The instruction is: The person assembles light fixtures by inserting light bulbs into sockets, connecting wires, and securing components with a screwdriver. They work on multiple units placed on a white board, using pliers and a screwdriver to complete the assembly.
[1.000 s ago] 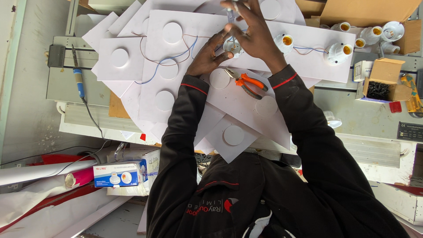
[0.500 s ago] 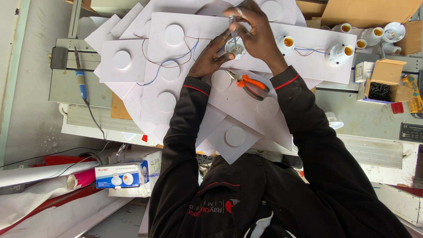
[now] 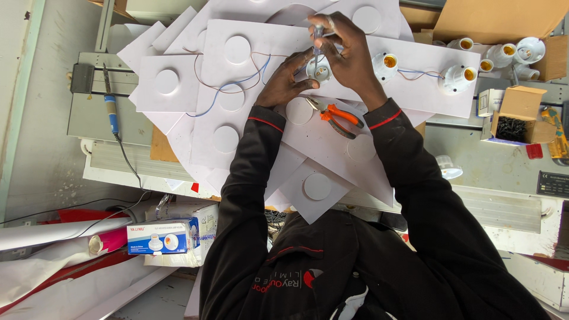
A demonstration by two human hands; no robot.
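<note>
**Hands at a lamp socket on stacked white panels**

Sleeves in black with red piping run up from the viewer to the white lamp socket (image 3: 320,71), which sits on a long white panel (image 3: 415,89) and serves as the landmark. Nearest to the viewer from it, a small square panel with a round knockout (image 3: 317,188) overhangs the tabletop (image 3: 492,160) edge. Closer to the socket, just on the near side and touching the right wrist area, lie orange-handled pliers (image 3: 338,117). The left hand (image 3: 287,80) rests against the socket's left side, fingers curled onto it. The right hand (image 3: 349,53) arches over the socket, its fingers pinching a slim screwdriver (image 3: 318,37) held upright with the tip down in the socket. Left of the socket, blue and brown wires (image 3: 237,83) loop across the panels. Right of it, two more sockets (image 3: 456,77) sit on the same panel, joined by wire. Further right stands an open box of dark screws (image 3: 512,127). Far left lies a blue-handled tool (image 3: 111,109).
</note>
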